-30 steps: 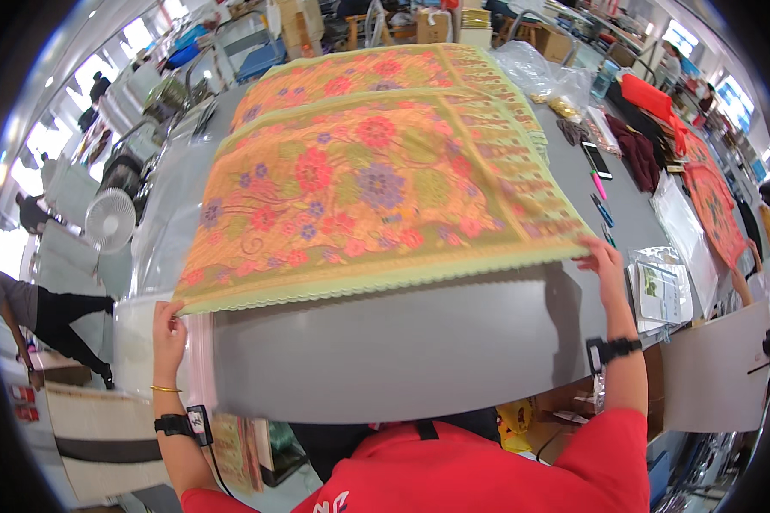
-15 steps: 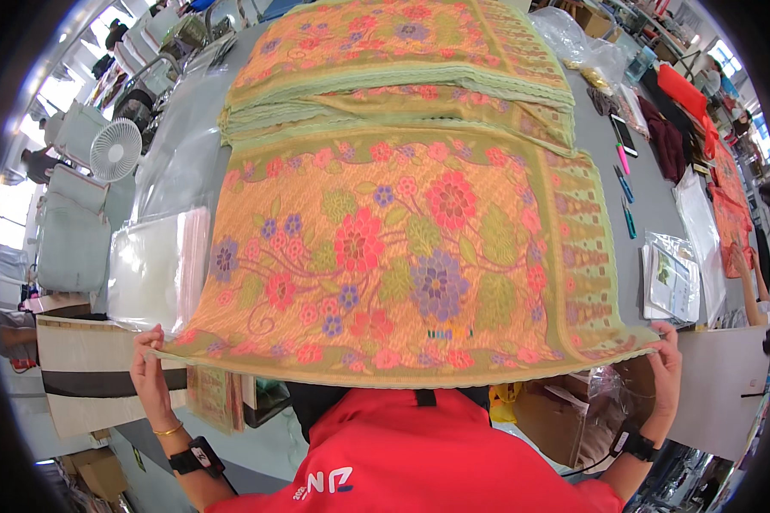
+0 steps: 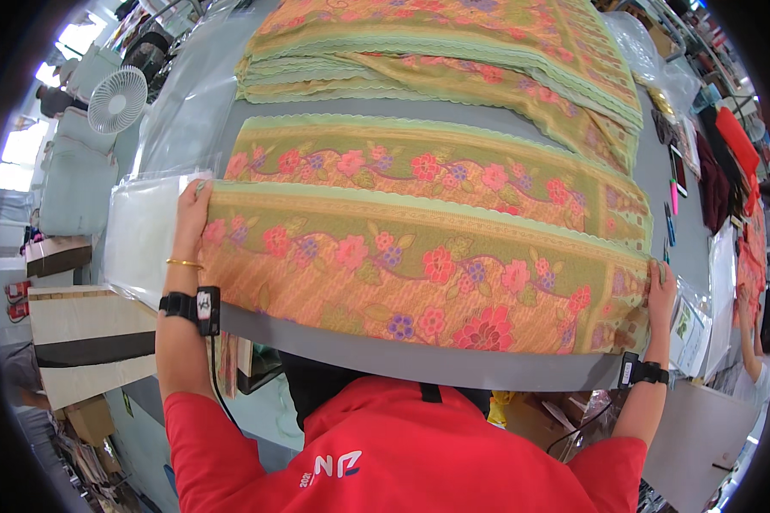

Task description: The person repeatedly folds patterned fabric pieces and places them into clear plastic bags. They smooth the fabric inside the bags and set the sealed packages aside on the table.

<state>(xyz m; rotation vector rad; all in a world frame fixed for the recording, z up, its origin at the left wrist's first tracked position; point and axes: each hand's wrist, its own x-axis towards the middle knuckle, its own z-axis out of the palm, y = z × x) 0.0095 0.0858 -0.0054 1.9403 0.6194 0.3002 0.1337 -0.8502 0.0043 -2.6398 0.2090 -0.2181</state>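
A floral cloth [image 3: 359, 256] in orange, olive and pink, with a pale green scalloped edge, lies doubled over on the grey table [image 3: 453, 363]. My left hand [image 3: 194, 209] is closed on the left end of the upper layer's edge. At the right end, my right hand [image 3: 660, 286] grips the same edge, the cloth stretched between them. Beyond that edge a strip of the lower layer shows, with a similar flower border. Farther back rests a pile of matching floral cloths [image 3: 436, 38], its near layers loosely folded.
Clear plastic bags [image 3: 150, 231] lie left of the cloth. On the right are a phone [image 3: 678, 169], a pink marker [image 3: 673, 197], pens [image 3: 669, 224] and packaged sheets [image 3: 686, 329]. A white fan [image 3: 117, 100] stands at left. Another person's arm [image 3: 747, 329] reaches in at far right.
Both hands have moved away from my body, carrying the cloth's near edge over onto the rest of it. The grey table edge in front of me now shows.
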